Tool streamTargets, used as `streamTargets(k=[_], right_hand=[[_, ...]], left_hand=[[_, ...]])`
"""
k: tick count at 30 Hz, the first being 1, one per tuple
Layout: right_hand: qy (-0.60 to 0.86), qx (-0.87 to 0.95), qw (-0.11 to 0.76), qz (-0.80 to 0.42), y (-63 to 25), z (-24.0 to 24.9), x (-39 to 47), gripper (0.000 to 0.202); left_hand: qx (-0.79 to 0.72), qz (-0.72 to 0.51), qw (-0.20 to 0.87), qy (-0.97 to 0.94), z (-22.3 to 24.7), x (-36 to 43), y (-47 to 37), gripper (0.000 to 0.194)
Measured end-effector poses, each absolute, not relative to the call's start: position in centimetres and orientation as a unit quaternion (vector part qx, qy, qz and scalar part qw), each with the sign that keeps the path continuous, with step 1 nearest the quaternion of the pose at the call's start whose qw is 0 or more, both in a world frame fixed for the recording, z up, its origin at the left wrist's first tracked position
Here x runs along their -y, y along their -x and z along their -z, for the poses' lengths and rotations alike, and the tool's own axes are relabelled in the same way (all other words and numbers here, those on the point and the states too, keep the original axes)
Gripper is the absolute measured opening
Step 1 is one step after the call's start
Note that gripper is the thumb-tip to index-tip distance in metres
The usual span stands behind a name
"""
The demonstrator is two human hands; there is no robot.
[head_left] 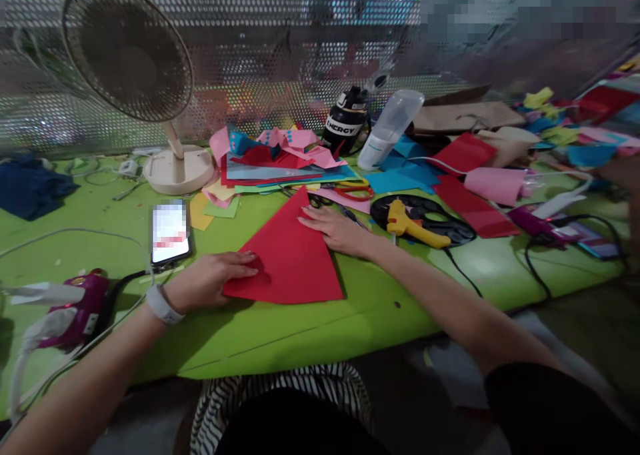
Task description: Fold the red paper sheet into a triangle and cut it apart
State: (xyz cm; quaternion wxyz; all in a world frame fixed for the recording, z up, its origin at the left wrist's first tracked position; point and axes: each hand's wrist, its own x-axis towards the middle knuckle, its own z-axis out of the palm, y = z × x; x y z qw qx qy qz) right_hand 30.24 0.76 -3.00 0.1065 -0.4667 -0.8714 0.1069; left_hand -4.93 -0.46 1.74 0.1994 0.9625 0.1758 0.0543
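Note:
A sheet of red paper point(295, 255), wedge-shaped with its narrow tip pointing away from me, lies on the green table before me. My left hand point(213, 278) rests at the paper's left corner, fingers stretched over it; its thumb is hidden. At the upper right edge, my right hand point(340, 231) lies with fingers spread on the red surface. Behind the tip are red-and-yellow-handled scissors point(357, 189) and a stack of coloured paper sheets point(280, 173). To the right of my right hand, a yellow glue gun point(413, 225) rests on a black tray point(457, 231).
A phone point(171, 233) and a fan point(177, 171) stand left. Purple power strips point(83, 308) with cables flank both sides. Farther back are a black bottle point(345, 125), a white-and-clear container point(393, 128), and blue point(400, 181) and red paper point(475, 208) pieces.

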Motion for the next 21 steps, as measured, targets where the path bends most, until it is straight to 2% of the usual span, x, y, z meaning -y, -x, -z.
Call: streamTargets(k=[4,10,17,21], right_hand=[[0.429,0.887,0.128,-0.111,-31.1,2.3,1.6,0.057],[0.364,0.899,0.094,-0.223,-31.3,1.1,5.2,0.075],[0.332,0.897,0.058,-0.286,-31.6,0.2,5.7,0.081],[0.38,0.878,0.086,-0.28,-30.9,-0.2,5.6,0.077]], left_hand=[[-0.161,-0.075,0.225,-0.958,-2.7,0.6,4.8,0.042],[-0.18,-0.087,0.277,-0.94,-3.2,0.5,4.6,0.032],[-0.229,-0.1,0.302,-0.92,-3.4,0.5,5.0,0.031],[-0.301,-0.103,0.274,-0.908,-3.4,0.2,5.1,0.033]])
